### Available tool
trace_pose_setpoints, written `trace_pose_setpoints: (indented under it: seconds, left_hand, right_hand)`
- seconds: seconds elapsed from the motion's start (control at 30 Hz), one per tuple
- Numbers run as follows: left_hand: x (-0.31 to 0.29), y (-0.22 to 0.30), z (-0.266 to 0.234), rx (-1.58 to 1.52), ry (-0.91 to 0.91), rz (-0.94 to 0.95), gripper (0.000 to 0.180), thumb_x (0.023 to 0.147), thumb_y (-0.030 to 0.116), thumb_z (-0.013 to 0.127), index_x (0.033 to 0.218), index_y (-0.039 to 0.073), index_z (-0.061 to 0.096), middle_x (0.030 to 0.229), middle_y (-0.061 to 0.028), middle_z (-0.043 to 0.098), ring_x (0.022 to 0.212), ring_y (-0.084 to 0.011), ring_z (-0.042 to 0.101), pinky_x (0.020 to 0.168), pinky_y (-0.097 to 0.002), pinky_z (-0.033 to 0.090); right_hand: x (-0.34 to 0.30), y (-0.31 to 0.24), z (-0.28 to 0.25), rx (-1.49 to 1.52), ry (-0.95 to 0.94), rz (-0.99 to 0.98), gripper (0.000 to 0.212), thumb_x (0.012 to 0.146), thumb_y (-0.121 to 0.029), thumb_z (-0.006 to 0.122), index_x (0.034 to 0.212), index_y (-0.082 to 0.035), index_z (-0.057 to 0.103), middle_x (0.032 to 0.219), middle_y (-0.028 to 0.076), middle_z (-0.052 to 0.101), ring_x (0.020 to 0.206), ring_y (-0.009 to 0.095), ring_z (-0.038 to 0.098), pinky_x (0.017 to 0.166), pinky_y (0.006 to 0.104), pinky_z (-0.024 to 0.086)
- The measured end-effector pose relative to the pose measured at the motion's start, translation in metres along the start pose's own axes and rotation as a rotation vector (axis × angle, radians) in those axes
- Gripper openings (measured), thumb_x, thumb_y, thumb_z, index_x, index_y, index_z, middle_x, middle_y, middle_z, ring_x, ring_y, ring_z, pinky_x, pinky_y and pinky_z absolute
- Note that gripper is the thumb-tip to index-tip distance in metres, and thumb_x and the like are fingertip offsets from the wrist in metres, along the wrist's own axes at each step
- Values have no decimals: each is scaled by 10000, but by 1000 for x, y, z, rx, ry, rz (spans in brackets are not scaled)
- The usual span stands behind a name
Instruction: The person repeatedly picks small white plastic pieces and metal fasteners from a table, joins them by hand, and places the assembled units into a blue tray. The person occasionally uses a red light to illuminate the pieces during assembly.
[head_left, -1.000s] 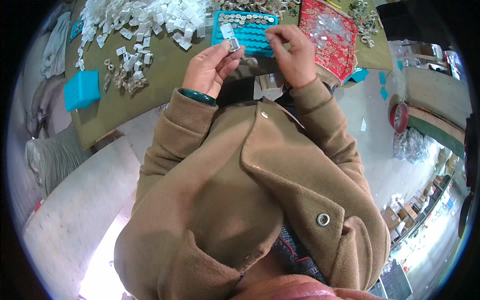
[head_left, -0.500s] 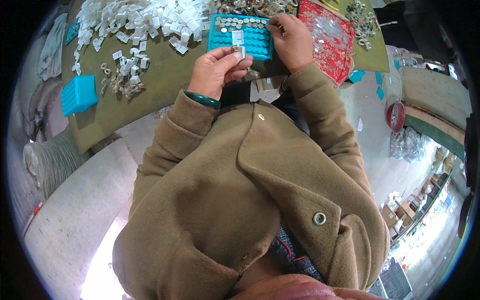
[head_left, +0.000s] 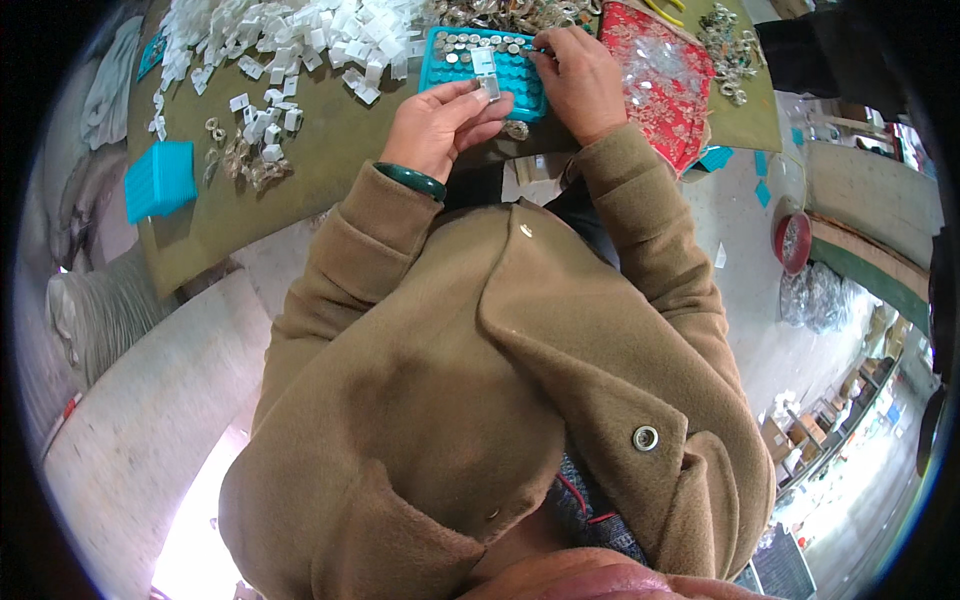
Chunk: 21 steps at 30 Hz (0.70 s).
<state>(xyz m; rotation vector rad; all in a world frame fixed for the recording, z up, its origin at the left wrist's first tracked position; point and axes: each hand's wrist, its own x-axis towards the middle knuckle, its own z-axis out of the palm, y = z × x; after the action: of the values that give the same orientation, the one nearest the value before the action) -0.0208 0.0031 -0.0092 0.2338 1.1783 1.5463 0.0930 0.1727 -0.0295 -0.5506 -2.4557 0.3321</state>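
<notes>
My left hand, with a dark green bangle at the wrist, pinches a small white hinged box whose lid stands up. It holds the box over the near part of a blue tray with rows of round hollows. Small round metal discs fill hollows along the tray's far rows. At the tray's far right corner my right hand is closed, thumb and forefinger together at the last discs. What lies between those fingertips is too small to make out.
White boxes lie heaped at the far left, with loose ones nearer. Left of me stands a stack of blue trays. Clear-wrapped small pieces lie beside it. A red patterned cloth bears clear plastic bits at the right.
The open white box in my left hand has risen slightly and tilted, showing more of its inside. My right hand has stayed near the tray's far right corner, its fingers shifted slightly.
</notes>
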Motion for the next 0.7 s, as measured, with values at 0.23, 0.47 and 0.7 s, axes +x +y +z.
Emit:
trace_pose_setpoints:
  seconds: [0.23, 0.47, 0.7]
  left_hand:
    - [0, -2, -2, 2, -9, -4, 247, 936, 90, 599, 1152, -27, 584, 1033, -138, 683, 916, -166, 688, 714, -219, 589]
    - [-4, -3, -2, 29, -8, 24, 285, 911, 76, 633, 1165, -47, 598, 995, -113, 681, 869, -157, 686, 715, -237, 590]
    - [-6, -4, -8, 15, -8, 17, 270, 916, 96, 633, 1166, -4, 618, 1025, -93, 682, 876, -129, 675, 753, -217, 572]
  right_hand:
    - [-15, -35, -21, 475, -55, 151, 157, 854, -120, 687, 966, -30, 623, 829, 84, 648, 759, 170, 654, 679, 278, 519]
    - [-20, -53, -27, 325, -44, -38, 172, 821, -57, 690, 978, -40, 623, 846, 89, 635, 758, 223, 657, 666, 301, 529]
    - [-28, -56, -22, 456, 17, 16, 105, 787, -55, 687, 890, -59, 706, 817, 78, 642, 754, 272, 645, 666, 348, 534]
